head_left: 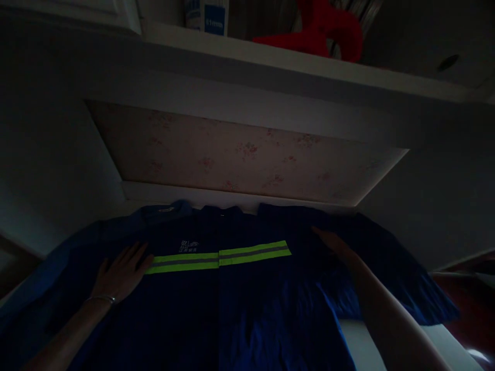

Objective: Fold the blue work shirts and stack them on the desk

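Observation:
A dark blue work jacket (240, 304) lies spread flat on a white surface, front up, with a yellow-green reflective stripe (218, 256) across its chest and a small white logo above the stripe. My left hand (121, 273) rests flat on the jacket's left chest, fingers stretched out, tips touching the stripe's left end; a thin bracelet circles that wrist. My right hand (336, 246) lies flat on the jacket's right shoulder area, fingers extended toward the collar. Neither hand holds anything.
The scene is dim. A white ledge (216, 198) and a floral-patterned panel (240, 157) rise behind the jacket. A white shelf (294, 64) above carries a red object (320, 31) and a white-and-blue box (207, 15). The white surface's edge (386, 340) shows at lower right.

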